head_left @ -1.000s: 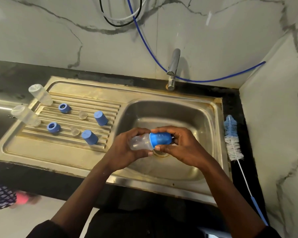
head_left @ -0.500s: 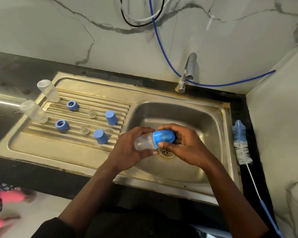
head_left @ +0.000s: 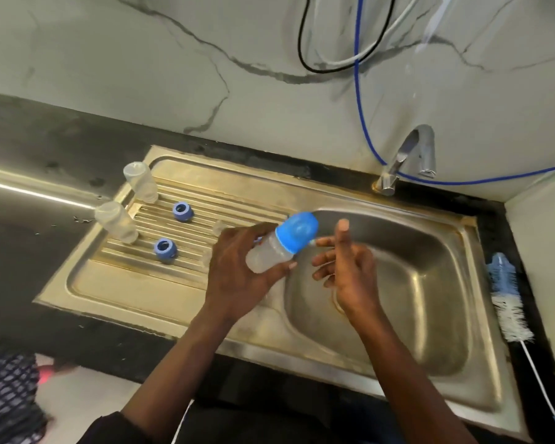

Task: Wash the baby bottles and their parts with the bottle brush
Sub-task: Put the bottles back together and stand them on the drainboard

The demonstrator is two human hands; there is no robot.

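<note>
— Left hand (head_left: 237, 277)?
— Clamped round one bottle (head_left: 266, 257): translucent plastic, cylindrical, tilted, domed blue cap (head_left: 297, 230) on; held above the sink's left edge.
— Right hand (head_left: 350, 270)?
— Fingers straight and spread, holding nothing, just beside the cap.
— Beneath?
— One sink (head_left: 430, 277), steel, rounded basin; ribbed drainboard (head_left: 237, 200) to the left.
— On the ribs?
— Two clear bottles (head_left: 140, 182) (head_left: 116, 221), upended, capless. Two blue rings (head_left: 182, 212) (head_left: 164, 249), round, hollow.
— Further out?
— One brush (head_left: 507, 302), blue-and-white bristles, thin stem, lying on the dark counter (head_left: 491, 232) right of the sink. One chrome tap (head_left: 407, 158) behind.
</note>
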